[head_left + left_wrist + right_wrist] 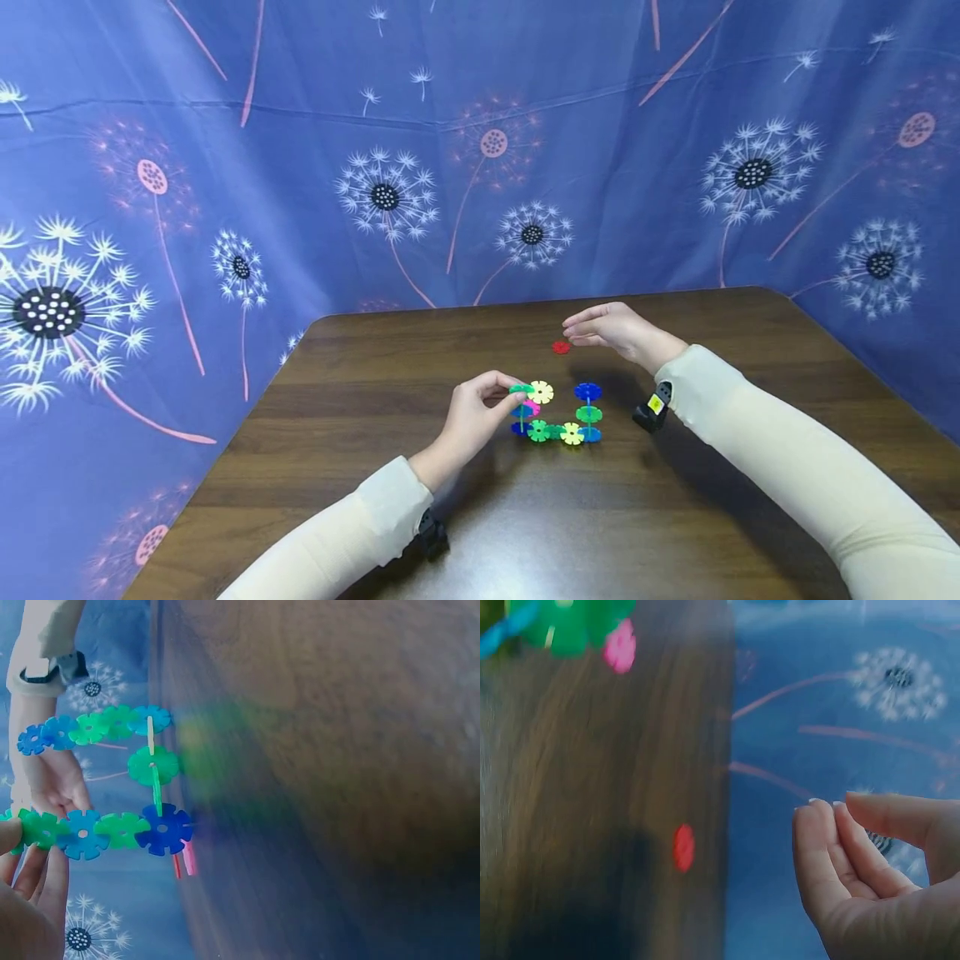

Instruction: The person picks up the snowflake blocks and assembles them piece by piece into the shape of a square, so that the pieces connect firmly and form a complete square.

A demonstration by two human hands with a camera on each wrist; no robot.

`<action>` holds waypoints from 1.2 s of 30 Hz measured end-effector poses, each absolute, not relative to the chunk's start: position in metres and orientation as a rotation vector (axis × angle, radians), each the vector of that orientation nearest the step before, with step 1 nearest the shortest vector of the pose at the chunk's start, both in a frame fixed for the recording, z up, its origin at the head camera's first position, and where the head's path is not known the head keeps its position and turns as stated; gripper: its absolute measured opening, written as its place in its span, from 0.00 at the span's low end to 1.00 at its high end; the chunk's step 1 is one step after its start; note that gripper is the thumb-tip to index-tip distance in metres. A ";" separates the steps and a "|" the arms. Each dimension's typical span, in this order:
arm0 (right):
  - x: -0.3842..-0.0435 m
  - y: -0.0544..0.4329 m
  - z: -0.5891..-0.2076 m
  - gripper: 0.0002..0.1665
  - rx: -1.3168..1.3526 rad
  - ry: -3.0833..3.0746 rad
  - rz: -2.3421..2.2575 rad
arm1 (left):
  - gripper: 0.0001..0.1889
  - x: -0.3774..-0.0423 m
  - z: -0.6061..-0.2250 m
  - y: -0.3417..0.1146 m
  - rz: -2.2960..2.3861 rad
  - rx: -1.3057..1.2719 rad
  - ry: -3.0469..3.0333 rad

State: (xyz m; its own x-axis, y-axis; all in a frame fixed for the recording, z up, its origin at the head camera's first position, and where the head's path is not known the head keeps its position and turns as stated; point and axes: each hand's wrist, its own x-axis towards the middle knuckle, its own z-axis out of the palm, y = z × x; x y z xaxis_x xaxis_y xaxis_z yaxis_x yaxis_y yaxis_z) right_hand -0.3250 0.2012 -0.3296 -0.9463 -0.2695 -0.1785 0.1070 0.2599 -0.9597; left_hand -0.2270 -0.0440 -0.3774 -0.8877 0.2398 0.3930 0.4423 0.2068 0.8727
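Note:
A U-shaped build of slotted plastic flower discs stands in the middle of the head view. Its bottom row has a green disc (538,431) and a yellow disc (572,433); two columns rise from the ends, the right one topped by a dark blue disc (588,391). My left hand (480,410) pinches the top green disc of the left column, where a pale yellow disc (541,392) sticks out to the right. Over the table's far part, my right hand (611,327) holds nothing, fingertips near the thumb. Beside its fingertips in the head view is a red disc (560,347), lying on the table.
A pink disc (620,646) lies on the brown wooden table (360,417) behind the build. Past the table's far edge hangs a blue cloth (450,208) with a dandelion print. Each wrist wears a small black camera (654,407).

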 end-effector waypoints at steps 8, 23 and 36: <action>-0.353 0.207 -0.353 0.23 -0.083 2.381 -1.658 | 0.04 -0.231 -0.384 -0.044 -1.718 -0.651 -2.315; -0.386 0.183 -0.387 0.26 0.052 2.688 -1.365 | 0.06 -0.228 -0.381 -0.044 -1.747 -0.596 -2.323; -0.390 0.179 -0.398 0.19 0.065 2.790 -1.248 | 0.06 -0.230 -0.384 -0.045 -1.745 -0.601 -2.322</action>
